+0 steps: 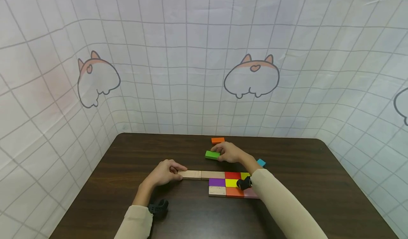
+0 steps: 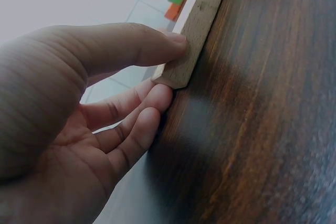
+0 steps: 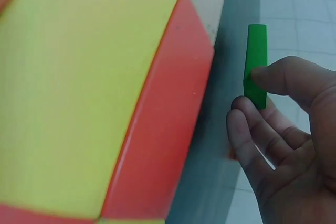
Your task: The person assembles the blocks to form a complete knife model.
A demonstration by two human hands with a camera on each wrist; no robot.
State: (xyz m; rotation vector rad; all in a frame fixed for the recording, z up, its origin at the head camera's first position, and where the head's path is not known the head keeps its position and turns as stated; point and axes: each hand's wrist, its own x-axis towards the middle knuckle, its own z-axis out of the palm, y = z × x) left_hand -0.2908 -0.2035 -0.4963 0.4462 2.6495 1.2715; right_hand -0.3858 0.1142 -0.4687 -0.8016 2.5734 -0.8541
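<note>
The background is filled by a white cloth [image 1: 178, 90], on which grey grid lines and rounded cartoon animals are printed. In front of it, a dark wood-grained table [image 1: 191, 217] is set. A patchwork of coloured blocks [image 1: 231, 183] is laid flat right of centre, partly covered by the right forearm. The right hand [image 1: 230, 152] is stretched over the patchwork toward the far edge, its thumb and fingers clamped on a green block [image 1: 212, 155]. The left hand [image 1: 164, 171] is turned inward, and the left end of a plain wooden block [image 1: 190, 175] is pinched between its thumb and fingertips. The wooden block's long axis is directed left to right, in line with a second wooden block [image 1: 213, 175] butted against it. The green block is held beyond this row, its long axis also roughly left to right; whether the table is touched cannot be told. Near the far edge, an orange block [image 1: 218, 140] is partly hidden.
</note>
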